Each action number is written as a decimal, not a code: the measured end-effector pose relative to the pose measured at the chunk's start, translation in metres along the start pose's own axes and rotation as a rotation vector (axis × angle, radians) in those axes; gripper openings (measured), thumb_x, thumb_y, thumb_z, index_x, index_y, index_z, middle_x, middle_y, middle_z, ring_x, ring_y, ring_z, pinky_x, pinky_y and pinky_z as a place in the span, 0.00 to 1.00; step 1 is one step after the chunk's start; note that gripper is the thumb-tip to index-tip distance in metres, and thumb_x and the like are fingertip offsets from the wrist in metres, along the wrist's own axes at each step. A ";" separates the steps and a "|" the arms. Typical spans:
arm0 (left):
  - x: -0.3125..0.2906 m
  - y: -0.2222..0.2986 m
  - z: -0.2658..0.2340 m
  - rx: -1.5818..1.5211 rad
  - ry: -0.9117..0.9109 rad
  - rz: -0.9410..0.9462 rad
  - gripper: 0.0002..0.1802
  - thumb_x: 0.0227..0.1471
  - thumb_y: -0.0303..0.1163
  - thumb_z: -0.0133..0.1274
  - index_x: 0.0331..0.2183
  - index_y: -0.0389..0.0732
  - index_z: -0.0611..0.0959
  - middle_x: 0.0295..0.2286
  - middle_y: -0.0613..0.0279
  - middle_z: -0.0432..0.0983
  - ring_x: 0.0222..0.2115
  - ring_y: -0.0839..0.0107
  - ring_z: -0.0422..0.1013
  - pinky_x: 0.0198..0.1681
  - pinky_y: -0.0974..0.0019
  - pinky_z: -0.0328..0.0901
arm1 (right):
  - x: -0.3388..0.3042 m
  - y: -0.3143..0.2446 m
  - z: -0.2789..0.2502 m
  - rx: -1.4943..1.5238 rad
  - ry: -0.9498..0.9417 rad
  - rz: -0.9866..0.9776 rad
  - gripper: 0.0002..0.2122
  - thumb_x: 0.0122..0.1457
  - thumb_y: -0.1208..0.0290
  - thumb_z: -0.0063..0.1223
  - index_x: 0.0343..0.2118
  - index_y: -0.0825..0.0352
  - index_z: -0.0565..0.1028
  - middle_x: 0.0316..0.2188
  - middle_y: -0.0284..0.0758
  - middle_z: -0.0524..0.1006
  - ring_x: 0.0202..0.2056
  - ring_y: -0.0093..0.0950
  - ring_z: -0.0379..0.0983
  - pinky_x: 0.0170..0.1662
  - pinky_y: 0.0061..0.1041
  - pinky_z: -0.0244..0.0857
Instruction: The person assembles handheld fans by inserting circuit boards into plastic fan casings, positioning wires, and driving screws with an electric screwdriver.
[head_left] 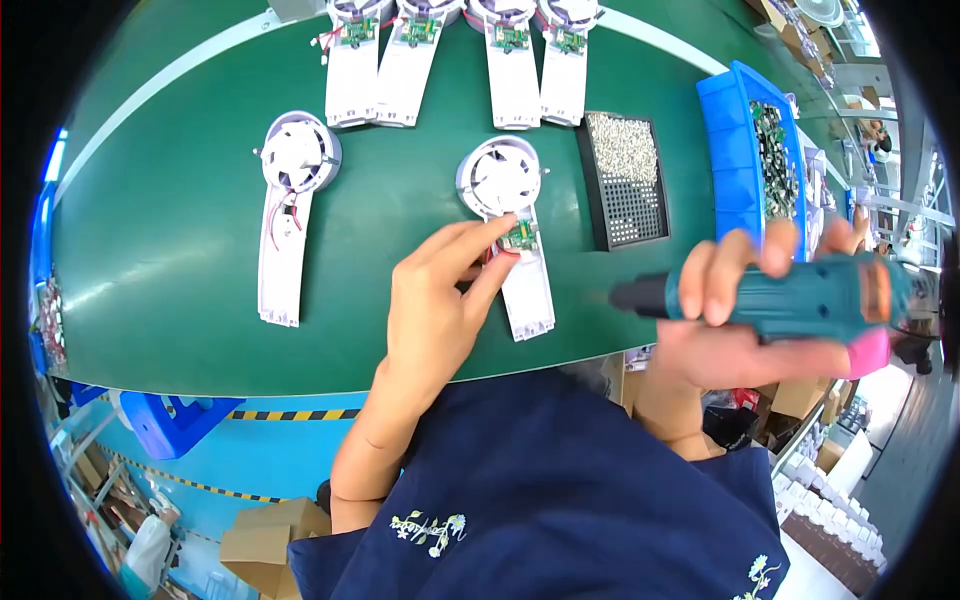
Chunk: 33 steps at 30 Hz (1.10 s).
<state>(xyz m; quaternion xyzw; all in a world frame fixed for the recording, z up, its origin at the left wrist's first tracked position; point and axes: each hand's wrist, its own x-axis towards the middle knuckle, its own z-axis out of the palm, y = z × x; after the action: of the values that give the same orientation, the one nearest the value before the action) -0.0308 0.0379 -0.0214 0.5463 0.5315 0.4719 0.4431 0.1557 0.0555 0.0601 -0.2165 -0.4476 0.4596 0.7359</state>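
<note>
On the green bench lies a white handheld-fan half (527, 300) with a round fan head (500, 176) at its far end. A small green circuit board (521, 236) sits in its handle. My left hand (445, 285) pinches the board's left side with thumb and forefinger, close to a red wire. My right hand (735, 320), slightly smeared by motion, is wrapped round a teal electric screwdriver (815, 297). Its dark nose points left toward the fan, apart from it. Another white fan half (285, 255), with loose red and dark wires, lies farther left.
Several fan halves with green boards (355, 85) line the far side. Right of the fan rests a black perforated screw tray (636, 240) with many small screws. Beyond it stands a blue bin (728, 150) of circuit boards. A blue stool (165, 425) is below the bench's near edge.
</note>
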 end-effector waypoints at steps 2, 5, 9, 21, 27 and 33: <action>-0.003 -0.002 -0.003 0.137 0.008 0.020 0.17 0.49 0.18 0.59 0.44 0.39 0.84 0.34 0.50 0.80 0.29 0.57 0.78 0.34 0.63 0.73 | -0.012 -0.005 -0.003 -0.452 0.109 0.394 0.37 0.59 0.56 0.61 0.65 0.62 0.53 0.43 0.42 0.76 0.17 0.19 0.65 0.20 0.17 0.59; -0.012 -0.011 0.005 0.279 0.122 0.174 0.14 0.54 0.18 0.54 0.44 0.34 0.84 0.34 0.51 0.82 0.29 0.70 0.78 0.31 0.71 0.71 | -0.040 0.018 -0.016 -0.615 0.054 0.924 0.25 0.56 0.79 0.58 0.58 0.68 0.65 0.42 0.43 0.80 0.17 0.14 0.65 0.18 0.15 0.58; -0.022 -0.002 0.009 0.132 0.082 -0.011 0.13 0.53 0.17 0.55 0.42 0.33 0.85 0.36 0.44 0.82 0.34 0.60 0.81 0.37 0.65 0.73 | -0.063 0.033 -0.026 -0.468 0.089 0.910 0.26 0.57 0.82 0.57 0.59 0.68 0.64 0.40 0.40 0.80 0.18 0.14 0.65 0.19 0.15 0.59; -0.026 0.012 0.008 0.071 0.126 -0.026 0.12 0.54 0.18 0.55 0.41 0.33 0.86 0.34 0.50 0.84 0.32 0.70 0.80 0.36 0.70 0.71 | -0.062 0.031 -0.022 -0.100 0.124 1.044 0.25 0.59 0.80 0.60 0.58 0.69 0.64 0.35 0.35 0.77 0.18 0.15 0.65 0.20 0.16 0.59; -0.028 0.017 0.016 0.065 0.187 -0.025 0.12 0.56 0.20 0.55 0.43 0.34 0.85 0.30 0.55 0.83 0.26 0.79 0.75 0.30 0.74 0.69 | -0.058 0.029 -0.023 -0.085 0.147 1.084 0.23 0.59 0.79 0.60 0.56 0.68 0.64 0.34 0.36 0.76 0.19 0.15 0.66 0.20 0.18 0.60; -0.015 0.021 0.006 0.093 0.205 0.006 0.12 0.57 0.20 0.55 0.43 0.35 0.85 0.25 0.62 0.80 0.21 0.85 0.67 0.24 0.77 0.63 | -0.049 0.044 -0.018 -0.087 0.131 1.051 0.20 0.60 0.78 0.59 0.54 0.67 0.66 0.32 0.34 0.75 0.19 0.16 0.65 0.20 0.20 0.60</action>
<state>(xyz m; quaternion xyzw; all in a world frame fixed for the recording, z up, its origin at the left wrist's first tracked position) -0.0210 0.0224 -0.0024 0.5167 0.5937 0.5015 0.3592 0.1410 0.0357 -0.0034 -0.4701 -0.2506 0.7330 0.4231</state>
